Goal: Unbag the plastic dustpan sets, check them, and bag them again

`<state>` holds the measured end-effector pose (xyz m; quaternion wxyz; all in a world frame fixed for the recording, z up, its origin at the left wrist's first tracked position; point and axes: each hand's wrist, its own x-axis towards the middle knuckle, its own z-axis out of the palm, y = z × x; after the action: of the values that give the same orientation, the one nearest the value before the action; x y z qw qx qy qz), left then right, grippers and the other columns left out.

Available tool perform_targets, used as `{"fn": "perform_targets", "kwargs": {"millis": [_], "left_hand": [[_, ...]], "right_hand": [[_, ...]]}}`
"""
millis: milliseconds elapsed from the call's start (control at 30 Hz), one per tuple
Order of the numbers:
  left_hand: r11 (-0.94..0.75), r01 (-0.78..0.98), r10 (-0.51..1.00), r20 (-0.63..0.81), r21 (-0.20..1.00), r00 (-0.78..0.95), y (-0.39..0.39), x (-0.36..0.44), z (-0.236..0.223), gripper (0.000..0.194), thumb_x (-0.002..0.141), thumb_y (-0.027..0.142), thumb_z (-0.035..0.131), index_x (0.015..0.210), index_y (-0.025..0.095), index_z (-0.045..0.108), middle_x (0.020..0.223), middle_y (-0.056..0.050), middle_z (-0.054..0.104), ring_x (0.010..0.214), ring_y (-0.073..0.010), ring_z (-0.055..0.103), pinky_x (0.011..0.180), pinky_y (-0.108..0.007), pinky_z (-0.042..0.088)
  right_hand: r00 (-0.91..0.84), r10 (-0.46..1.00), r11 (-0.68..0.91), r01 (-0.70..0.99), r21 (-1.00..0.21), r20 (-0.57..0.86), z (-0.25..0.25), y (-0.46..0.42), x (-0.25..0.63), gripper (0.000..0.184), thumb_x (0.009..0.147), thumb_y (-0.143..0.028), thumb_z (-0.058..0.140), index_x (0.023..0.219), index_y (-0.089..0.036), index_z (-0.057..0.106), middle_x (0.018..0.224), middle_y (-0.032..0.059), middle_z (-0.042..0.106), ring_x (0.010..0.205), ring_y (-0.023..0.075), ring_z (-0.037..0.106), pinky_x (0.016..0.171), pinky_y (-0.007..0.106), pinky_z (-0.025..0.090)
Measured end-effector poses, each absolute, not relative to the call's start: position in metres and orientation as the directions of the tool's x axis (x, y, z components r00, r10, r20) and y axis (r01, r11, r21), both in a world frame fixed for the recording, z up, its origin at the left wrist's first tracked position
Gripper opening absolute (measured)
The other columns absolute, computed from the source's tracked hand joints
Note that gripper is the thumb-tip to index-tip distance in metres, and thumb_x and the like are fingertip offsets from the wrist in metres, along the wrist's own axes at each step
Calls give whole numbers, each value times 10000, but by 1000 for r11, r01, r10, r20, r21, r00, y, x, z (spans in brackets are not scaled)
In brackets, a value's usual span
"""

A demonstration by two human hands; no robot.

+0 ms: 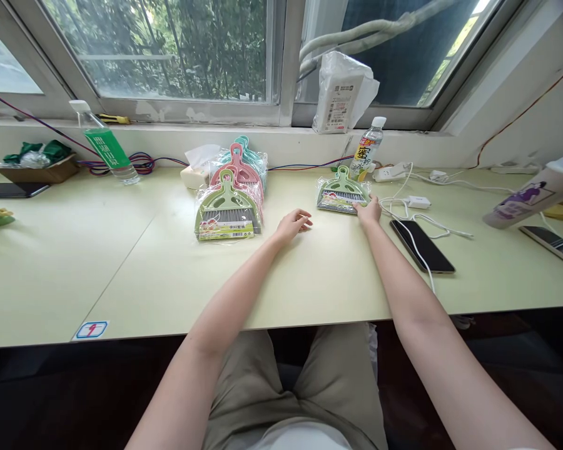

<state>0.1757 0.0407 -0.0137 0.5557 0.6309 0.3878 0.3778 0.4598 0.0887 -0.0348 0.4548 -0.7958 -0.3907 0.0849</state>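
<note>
My right hand (370,211) grips the right corner of a green dustpan and brush set (341,192) in clear plastic wrap, which lies on the table with its handle towards the window. My left hand (294,226) rests on the tabletop, holding nothing, its fingers loosely bent and apart. To its left is a pile of similar wrapped sets: a green dustpan and brush set (228,209) in front, pink ones (237,164) behind it and a blue-green one (246,147) at the back. Their wrappers overlap, so I cannot tell how many there are.
A drink bottle (366,150) stands just behind the right-hand set. Right of my hand lie a black phone (422,245), white cables (403,215) and a power strip (392,172). Further out are a tall cup (530,194), a green-labelled bottle (107,147) and a tissue pack (194,177).
</note>
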Motion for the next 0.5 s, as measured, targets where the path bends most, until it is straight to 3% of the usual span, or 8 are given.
{"fn": "perform_targets", "kwargs": {"millis": [333, 500], "left_hand": [[-47, 47, 915, 24, 998, 402, 37, 175, -10, 127, 864, 127, 510, 928, 150, 617, 859, -55, 702, 720, -99, 636, 774, -254, 496], [-39, 27, 915, 25, 999, 403, 37, 174, -10, 143, 872, 120, 492, 949, 139, 611, 860, -58, 699, 697, -89, 639, 763, -249, 505]], "right_hand": [[576, 783, -205, 596, -777, 234, -35, 128, 405, 664, 734, -192, 750, 1343, -96, 502, 1336, 186, 568, 1269, 278, 518, 1094, 407, 383], [577, 782, -211, 601, -770, 236, -34, 155, 365, 640, 789, -187, 707, 1376, -85, 476, 1360, 213, 541, 1292, 317, 485, 1087, 443, 373]]}}
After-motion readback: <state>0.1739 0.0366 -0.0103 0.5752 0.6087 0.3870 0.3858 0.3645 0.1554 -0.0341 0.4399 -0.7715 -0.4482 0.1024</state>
